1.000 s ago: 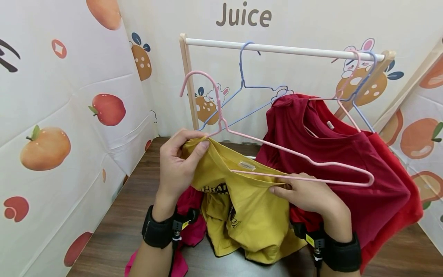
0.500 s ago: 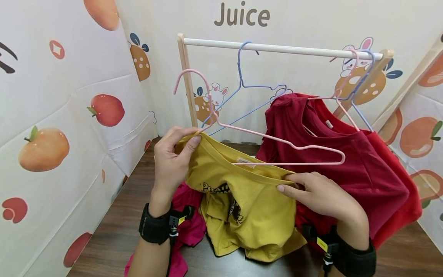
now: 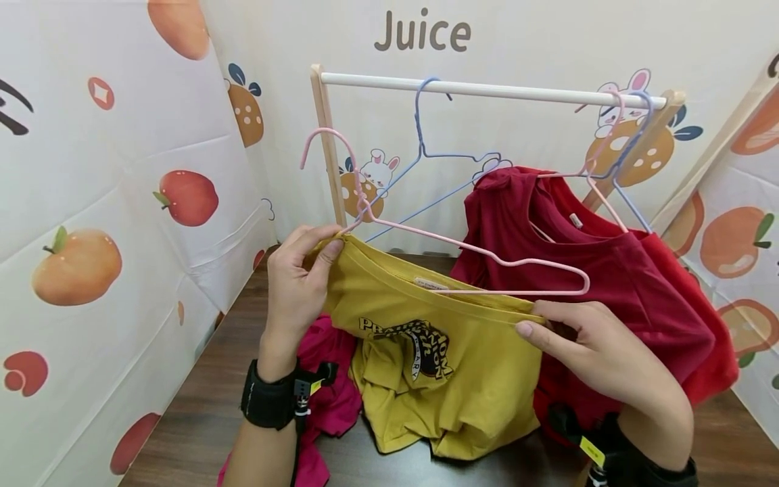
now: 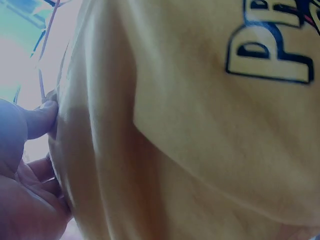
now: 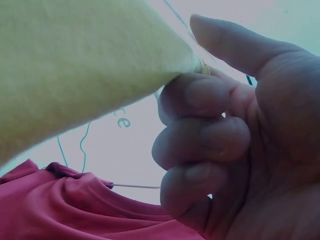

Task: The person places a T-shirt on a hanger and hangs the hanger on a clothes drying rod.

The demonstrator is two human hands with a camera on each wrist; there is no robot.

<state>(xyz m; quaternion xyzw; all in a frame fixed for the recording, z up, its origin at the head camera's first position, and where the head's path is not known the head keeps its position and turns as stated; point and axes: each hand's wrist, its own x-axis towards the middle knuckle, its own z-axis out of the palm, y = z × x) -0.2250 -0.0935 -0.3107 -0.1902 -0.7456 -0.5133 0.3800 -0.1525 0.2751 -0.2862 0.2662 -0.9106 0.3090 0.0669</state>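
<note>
My left hand (image 3: 298, 274) pinches the left end of a yellow T-shirt's neckline (image 3: 487, 365), between thumb and fingers. A pink clothes hanger (image 3: 517, 293) has its left end down at that pinch; its right arm lies above the neckline, its lower bar running into the collar opening. With thumb and index finger my right hand (image 3: 599, 345) grips the right end of the neckline, stretching the collar. In the right wrist view its other fingers (image 5: 215, 140) are curled beside the yellow cloth (image 5: 75, 65). The left wrist view is mostly yellow cloth (image 4: 190, 125) with printed letters.
Behind stands a clothes rack with a white rod (image 3: 499, 91). A bare blue hanger (image 3: 420, 128) hangs from it. On the right hang a dark red shirt (image 3: 584, 270) and a bright red shirt (image 3: 718, 352). A magenta garment (image 3: 328, 379) lies on the wooden table (image 3: 201, 406).
My right hand has moved right, drawing the neckline wider and flattening the print. The hanger's right end has shifted left and up. My left hand has moved slightly left.
</note>
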